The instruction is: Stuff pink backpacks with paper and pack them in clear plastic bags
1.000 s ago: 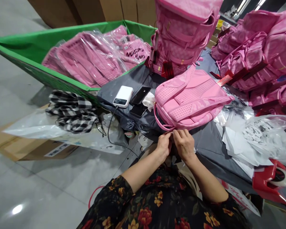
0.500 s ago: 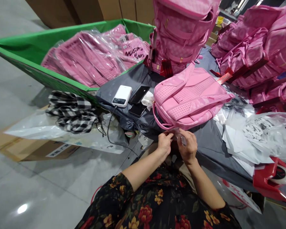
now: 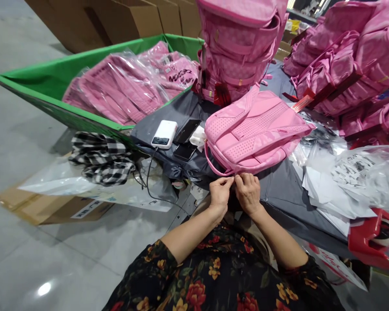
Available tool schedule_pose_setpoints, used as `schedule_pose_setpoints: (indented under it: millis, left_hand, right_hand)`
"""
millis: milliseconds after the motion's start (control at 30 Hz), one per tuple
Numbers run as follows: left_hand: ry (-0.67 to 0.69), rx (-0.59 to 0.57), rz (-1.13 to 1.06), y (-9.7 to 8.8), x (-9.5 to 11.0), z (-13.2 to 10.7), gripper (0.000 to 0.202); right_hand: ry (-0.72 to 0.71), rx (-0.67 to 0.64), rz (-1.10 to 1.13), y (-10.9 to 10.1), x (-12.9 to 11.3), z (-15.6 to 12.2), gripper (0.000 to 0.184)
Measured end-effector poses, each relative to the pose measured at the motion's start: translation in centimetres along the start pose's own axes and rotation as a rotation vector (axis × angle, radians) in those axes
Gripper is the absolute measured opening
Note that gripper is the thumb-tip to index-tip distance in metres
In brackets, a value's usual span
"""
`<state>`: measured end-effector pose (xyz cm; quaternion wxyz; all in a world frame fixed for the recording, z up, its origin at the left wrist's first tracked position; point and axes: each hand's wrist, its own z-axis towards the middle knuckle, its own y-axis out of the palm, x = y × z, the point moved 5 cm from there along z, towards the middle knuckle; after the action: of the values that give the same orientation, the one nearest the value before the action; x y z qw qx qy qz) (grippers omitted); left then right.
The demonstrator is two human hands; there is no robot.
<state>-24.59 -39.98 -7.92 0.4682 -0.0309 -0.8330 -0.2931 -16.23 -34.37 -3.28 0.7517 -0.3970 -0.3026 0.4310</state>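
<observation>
A pink backpack (image 3: 254, 131) lies back-panel up on the grey-covered table (image 3: 278, 190), its carry loop toward me. My left hand (image 3: 221, 193) and my right hand (image 3: 247, 191) are side by side just below the backpack's near edge, at the table edge. Both hands have fingers pinched together on something small and pale between them that I cannot make out. My forearms reach up from a dark floral garment.
A white power bank (image 3: 164, 134) with a cable and two dark phones (image 3: 187, 131) lie left of the backpack. A green bin (image 3: 52, 77) holds bagged pink items. Stacked pink backpacks (image 3: 240, 47) stand behind and at right. Clear bags and papers (image 3: 343, 181), a red tape dispenser (image 3: 372, 242).
Both hands dropped slightly with a bit of clear film half a second ago, then rose back to the backpack's near edge, pinched close together. The view shifted a little.
</observation>
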Motion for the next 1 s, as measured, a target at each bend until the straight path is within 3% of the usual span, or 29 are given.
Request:
schedule_pose_setpoints:
  millis: [133,233,300,400,567,733,867,1000]
  left_hand:
    - [-0.069,-0.05,-0.011,0.3,0.8,-0.7,0.014]
    - [-0.026,-0.095,-0.032,-0.2,1.5,-1.6,0.017]
    - [0.02,-0.067,-0.056,-1.0,1.7,-1.8,0.017]
    - [-0.064,-0.07,-0.129,-1.0,0.5,-1.1,0.014]
    - [-0.39,-0.285,-0.315,1.7,-3.0,-0.1,0.021]
    - [-0.459,-0.406,-0.363,1.9,-4.3,-0.7,0.049]
    - [-0.433,-0.377,-0.316,1.4,-4.7,-0.8,0.06]
    - [-0.399,-0.257,-0.291,1.7,-4.6,-0.3,0.046]
  right_hand:
    - [-0.032,0.004,0.004,-0.5,-0.3,0.1,0.023]
    - [0.039,0.045,0.014,-0.3,0.0,0.3,0.017]
    - [0.104,0.055,0.059,-0.1,0.4,0.4,0.023]
    - [0.201,0.059,0.158,-0.2,1.1,0.6,0.028]
    - [0.371,-0.043,0.457,-0.5,2.6,1.1,0.028]
    - [0.525,-0.109,0.692,-0.4,3.3,1.2,0.03]
    - [0.577,-0.09,0.731,0.0,3.6,1.1,0.026]
    - [0.596,0.01,0.724,0.4,3.8,0.8,0.026]
